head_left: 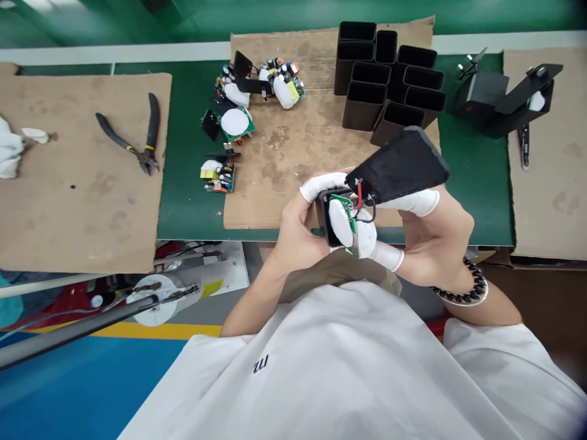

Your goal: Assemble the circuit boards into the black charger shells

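My left hand (300, 229), with a white finger cot, is wrapped round a black plastic case (323, 221) held near the table's front edge. In my right hand (431, 238), also with finger cots, is a green circuit board (352, 221) with white round blobs on it. The board sits at the case's open mouth, partly inside; how deep is hidden. Red and black wires join it to a flat black end cover (398, 166), which tilts up over my right fingers. Several empty black cases (367, 104) stand upright beyond my hands.
Several circuit boards (236, 122) lie at the back left of the cardboard sheet (293, 153). Diagonal cutters (145, 156) rest on the left cardboard. Black cases with boards (523, 101) and a utility knife (524, 146) are at right. A grey rod (77, 333) crosses lower left.
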Tool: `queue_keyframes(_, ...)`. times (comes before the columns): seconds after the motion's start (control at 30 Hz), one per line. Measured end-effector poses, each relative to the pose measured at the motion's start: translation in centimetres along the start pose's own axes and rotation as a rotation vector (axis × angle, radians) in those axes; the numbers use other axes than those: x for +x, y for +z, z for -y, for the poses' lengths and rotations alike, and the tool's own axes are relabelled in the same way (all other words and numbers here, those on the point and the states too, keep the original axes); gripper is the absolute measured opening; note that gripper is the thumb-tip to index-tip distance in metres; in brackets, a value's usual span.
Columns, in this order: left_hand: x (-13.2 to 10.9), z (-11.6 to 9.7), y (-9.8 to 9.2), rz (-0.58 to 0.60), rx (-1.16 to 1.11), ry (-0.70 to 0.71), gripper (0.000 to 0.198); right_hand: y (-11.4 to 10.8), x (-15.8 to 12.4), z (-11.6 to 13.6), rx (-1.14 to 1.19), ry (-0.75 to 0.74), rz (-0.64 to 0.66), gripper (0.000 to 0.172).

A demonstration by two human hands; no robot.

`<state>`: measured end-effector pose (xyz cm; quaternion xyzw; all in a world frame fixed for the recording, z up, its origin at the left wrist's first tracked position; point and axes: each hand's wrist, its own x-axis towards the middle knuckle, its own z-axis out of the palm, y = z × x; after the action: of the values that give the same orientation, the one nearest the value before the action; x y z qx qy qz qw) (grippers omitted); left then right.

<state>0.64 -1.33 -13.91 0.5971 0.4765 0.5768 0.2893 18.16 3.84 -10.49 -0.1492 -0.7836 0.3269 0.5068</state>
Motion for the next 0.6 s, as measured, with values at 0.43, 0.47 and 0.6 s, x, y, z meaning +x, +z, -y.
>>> queue_keyframes(0.43, 0.4, 0.6, 0.3, 0.008, -0.203, 0.135, 0.064, 0.4, -0.4, -0.6, 0.071, 0.066, -0.029, 0.051)
queue_keyframes(0.47, 0.3, 0.7, 0.3, 0.008, -0.22, 0.143, 0.066, 0.4, -0.4, -0.6, 0.065, 0.073, -0.03, 0.051)
queue_keyframes(0.6, 0.2, 0.9, 0.2, 0.022, -0.22, 0.122, 0.061, 0.4, -0.6, -0.6, 0.015, 0.127, -0.021, 0.047)
